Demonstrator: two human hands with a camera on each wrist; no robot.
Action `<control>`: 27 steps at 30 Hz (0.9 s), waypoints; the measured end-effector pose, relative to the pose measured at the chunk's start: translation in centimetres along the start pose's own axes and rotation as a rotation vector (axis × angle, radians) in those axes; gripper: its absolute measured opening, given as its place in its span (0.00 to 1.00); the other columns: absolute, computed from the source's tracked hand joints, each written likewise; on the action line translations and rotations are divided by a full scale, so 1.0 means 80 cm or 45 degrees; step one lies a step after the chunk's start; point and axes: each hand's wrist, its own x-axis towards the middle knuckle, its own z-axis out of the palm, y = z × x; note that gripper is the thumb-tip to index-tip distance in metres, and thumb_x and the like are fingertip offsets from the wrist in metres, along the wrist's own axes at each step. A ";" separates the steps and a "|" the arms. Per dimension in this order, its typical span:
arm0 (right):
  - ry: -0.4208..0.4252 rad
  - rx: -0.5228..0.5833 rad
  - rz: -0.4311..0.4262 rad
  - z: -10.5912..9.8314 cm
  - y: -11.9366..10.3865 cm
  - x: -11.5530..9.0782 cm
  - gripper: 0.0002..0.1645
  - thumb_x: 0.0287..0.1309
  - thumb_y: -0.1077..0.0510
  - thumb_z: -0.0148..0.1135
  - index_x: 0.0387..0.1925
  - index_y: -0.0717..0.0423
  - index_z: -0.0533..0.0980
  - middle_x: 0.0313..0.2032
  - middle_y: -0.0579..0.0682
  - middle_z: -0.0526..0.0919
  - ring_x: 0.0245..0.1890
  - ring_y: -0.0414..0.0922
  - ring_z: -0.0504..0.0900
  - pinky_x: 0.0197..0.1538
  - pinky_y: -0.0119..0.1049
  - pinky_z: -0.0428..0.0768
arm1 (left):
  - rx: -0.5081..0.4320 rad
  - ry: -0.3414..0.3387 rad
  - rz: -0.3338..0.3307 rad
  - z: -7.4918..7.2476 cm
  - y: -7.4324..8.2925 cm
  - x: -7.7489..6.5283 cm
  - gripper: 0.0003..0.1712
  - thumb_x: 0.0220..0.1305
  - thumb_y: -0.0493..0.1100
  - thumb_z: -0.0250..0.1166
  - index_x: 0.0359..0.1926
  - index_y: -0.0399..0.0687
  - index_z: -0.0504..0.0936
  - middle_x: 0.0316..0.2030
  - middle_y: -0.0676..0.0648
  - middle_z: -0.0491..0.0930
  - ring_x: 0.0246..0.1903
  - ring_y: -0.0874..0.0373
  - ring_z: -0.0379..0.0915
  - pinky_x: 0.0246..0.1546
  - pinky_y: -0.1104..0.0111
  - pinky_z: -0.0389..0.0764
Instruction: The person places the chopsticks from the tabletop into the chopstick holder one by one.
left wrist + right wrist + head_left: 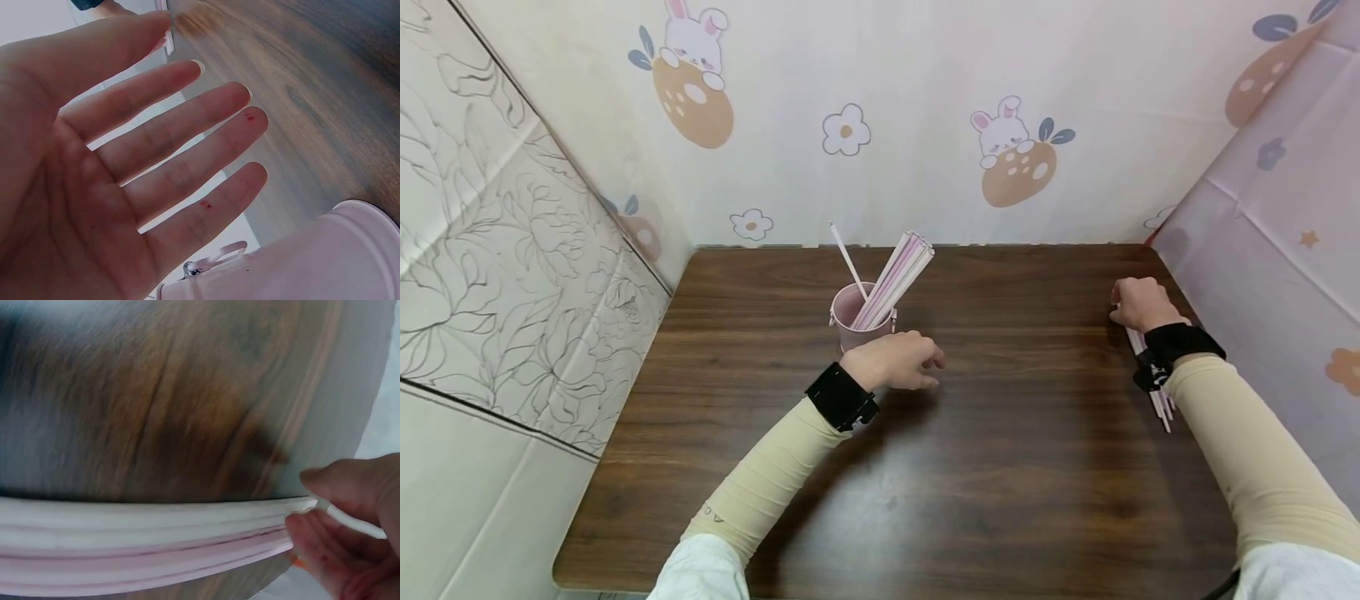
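A small pink bucket (859,335) stands near the back of the wooden table, holding a leaning bundle of pink and white straws (895,279) and one separate white straw (848,262). Just in front of it hovers my left hand (891,360), empty, its fingers spread in the left wrist view beside the bucket's wall (300,262). At the table's right side, my right hand (1142,304) is at the far end of several loose straws (1159,404). The right wrist view has the thumb and fingertips around the straw ends (275,515); whether they pinch one, I cannot tell.
A brown wooden table (1000,467) fills the middle. Behind it hangs a rabbit-print curtain (917,167), and another printed cloth (1285,250) rises close beside the right hand. Flower-patterned tiles (527,250) cover the left wall.
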 end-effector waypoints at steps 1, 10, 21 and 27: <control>0.017 -0.009 0.015 0.000 0.000 0.000 0.13 0.51 0.65 0.68 0.33 0.72 0.75 0.33 0.71 0.81 0.37 0.72 0.80 0.43 0.65 0.78 | -0.004 -0.001 -0.002 0.000 -0.001 0.000 0.22 0.72 0.49 0.66 0.63 0.51 0.82 0.56 0.46 0.85 0.57 0.55 0.81 0.60 0.63 0.81; -0.087 0.012 0.127 -0.002 -0.009 0.000 0.11 0.52 0.64 0.65 0.22 0.67 0.73 0.27 0.70 0.79 0.31 0.69 0.79 0.38 0.62 0.79 | -0.003 -0.002 -0.013 0.004 -0.003 0.000 0.22 0.71 0.50 0.67 0.63 0.52 0.82 0.56 0.47 0.85 0.56 0.55 0.81 0.58 0.63 0.81; -0.289 0.222 -0.021 0.005 -0.068 -0.006 0.09 0.48 0.61 0.70 0.22 0.63 0.80 0.20 0.52 0.82 0.18 0.44 0.84 0.24 0.37 0.84 | -0.024 -0.003 0.000 0.005 -0.006 0.000 0.22 0.71 0.49 0.67 0.63 0.50 0.82 0.55 0.46 0.85 0.56 0.55 0.81 0.58 0.63 0.81; -0.302 0.319 -0.214 -0.016 -0.155 -0.028 0.05 0.54 0.63 0.69 0.29 0.60 0.80 0.24 0.51 0.82 0.23 0.45 0.84 0.27 0.35 0.79 | -0.030 0.018 0.032 0.003 -0.008 0.004 0.21 0.71 0.48 0.67 0.62 0.49 0.82 0.56 0.44 0.85 0.56 0.54 0.81 0.59 0.63 0.81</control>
